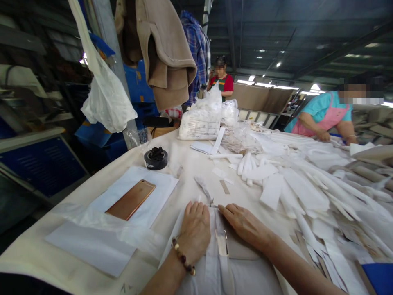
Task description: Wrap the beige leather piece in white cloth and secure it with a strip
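A grey-beige bag-like piece [245, 246] lies flat in front of me, with a pale strap [223, 262] down its middle and a gold-coloured metal buckle [226, 243]. My left hand [196, 229], with a beaded bracelet at the wrist, rests on its left part, fingers stretched forward. Across the upper right part lies my right hand [245, 223], its fingers extended toward the strap at the top edge. Just beyond the fingertips is a slim metal tool [204, 189], perhaps snips; its kind is unclear. The far edge of the piece is partly hidden by my hands.
On the left, a gold phone [132, 199] lies on white sheets [92, 250], near a black tape roll [156, 159]. White strips and cut pieces [294, 188] are heaped on the right. Filled plastic bags [201, 119] stand behind. Two people [328, 114] are farther back.
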Tool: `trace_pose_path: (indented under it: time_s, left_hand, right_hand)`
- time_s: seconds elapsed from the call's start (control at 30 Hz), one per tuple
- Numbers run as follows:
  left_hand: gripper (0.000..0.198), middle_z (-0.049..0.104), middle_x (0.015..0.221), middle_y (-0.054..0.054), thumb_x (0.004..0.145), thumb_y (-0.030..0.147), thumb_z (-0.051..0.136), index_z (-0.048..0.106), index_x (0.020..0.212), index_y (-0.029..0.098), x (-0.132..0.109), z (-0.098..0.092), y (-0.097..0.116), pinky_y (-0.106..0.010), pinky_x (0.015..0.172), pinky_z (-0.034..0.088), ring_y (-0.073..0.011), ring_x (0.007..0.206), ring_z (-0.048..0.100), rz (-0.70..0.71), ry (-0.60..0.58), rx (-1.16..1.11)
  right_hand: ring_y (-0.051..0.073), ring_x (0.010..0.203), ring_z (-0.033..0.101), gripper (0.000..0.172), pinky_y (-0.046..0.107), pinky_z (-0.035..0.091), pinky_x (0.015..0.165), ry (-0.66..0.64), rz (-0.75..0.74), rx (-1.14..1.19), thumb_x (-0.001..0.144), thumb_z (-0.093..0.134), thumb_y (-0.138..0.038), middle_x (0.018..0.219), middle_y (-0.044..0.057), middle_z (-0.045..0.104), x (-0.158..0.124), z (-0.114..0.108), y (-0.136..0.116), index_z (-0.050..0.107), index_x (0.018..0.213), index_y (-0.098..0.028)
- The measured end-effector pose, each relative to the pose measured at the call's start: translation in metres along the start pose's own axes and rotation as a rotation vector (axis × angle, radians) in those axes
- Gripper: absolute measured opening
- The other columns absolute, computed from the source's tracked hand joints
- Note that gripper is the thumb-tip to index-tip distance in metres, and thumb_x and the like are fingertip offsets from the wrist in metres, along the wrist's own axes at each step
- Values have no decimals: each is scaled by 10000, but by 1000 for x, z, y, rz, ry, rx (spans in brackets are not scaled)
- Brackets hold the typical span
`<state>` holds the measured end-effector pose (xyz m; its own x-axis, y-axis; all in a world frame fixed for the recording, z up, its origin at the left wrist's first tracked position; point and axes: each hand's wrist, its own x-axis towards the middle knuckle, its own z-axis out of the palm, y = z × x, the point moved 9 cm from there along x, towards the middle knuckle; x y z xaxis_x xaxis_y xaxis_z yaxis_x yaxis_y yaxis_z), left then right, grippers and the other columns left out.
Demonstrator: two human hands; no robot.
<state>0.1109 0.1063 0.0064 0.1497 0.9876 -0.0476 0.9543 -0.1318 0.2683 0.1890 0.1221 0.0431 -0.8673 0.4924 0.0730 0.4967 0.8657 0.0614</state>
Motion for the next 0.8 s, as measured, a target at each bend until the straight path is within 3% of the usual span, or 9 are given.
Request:
trace_pose_path:
  time_s: [0.27,0.6,0.8]
  left_hand:
    - [434,488,1319,-172,846,86,344,445,1265,37,1,-2,0,-469,1119,199,-253,1280,377,-4,33,-1]
    - [436,500,1304,-161,830,66,339,455,1249,49,1,-3,-2,-450,1116,202,-241,1265,390,-14,51,5]
    - [422,504,1294,-166,833,62,331,462,1234,57,1,-4,-1,-446,1111,217,-237,1250,408,-17,62,14]
  right_hand:
    - [161,697,562,140,246,464,632,-64,-26,-40,876,458,-42,832,59,611,1,7,0,553,925,-132]
    - [171,678,540,144,263,440,604,-33,-21,-51,871,462,-46,791,58,605,4,12,5,560,812,-135]
    - [162,705,549,144,252,453,628,7,5,-22,888,432,-46,815,53,599,0,9,9,543,932,-125]
